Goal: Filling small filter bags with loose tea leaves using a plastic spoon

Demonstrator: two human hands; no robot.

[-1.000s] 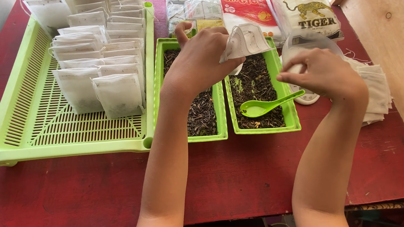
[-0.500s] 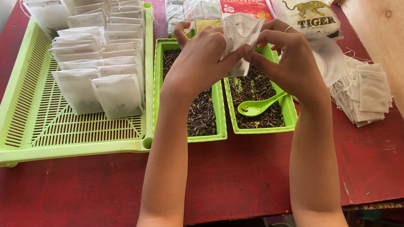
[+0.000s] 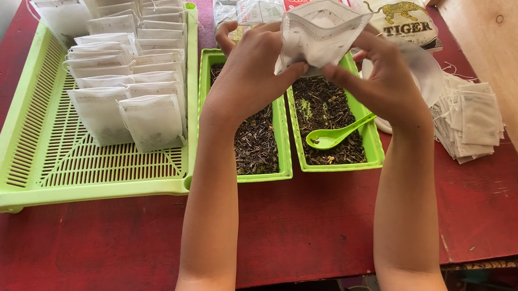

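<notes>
Both hands hold one small white filter bag (image 3: pixel 319 33) above two narrow green trays of loose dark tea. My left hand (image 3: pixel 251 66) pinches the bag's left side. My right hand (image 3: pixel 383 74) grips its lower right edge. The bag looks spread open at the top. Below it, a green plastic spoon (image 3: pixel 335 136) lies in the right tea tray (image 3: pixel 370 149). The left tea tray (image 3: pixel 284 149) sits under my left wrist.
A large green slotted tray (image 3: pixel 45 162) at the left holds several rows of filled white bags (image 3: pixel 124 82). A stack of empty white bags (image 3: pixel 469 119) lies at the right beside a white dish (image 3: pixel 427 70). Printed packets (image 3: pixel 403 17) stand behind. A wooden wall (image 3: pixel 504 52) borders the red table (image 3: pixel 95 251).
My right hand left the green spoon in the right tray and came up to the bag. Both hands now hold the bag, spreading it wider.
</notes>
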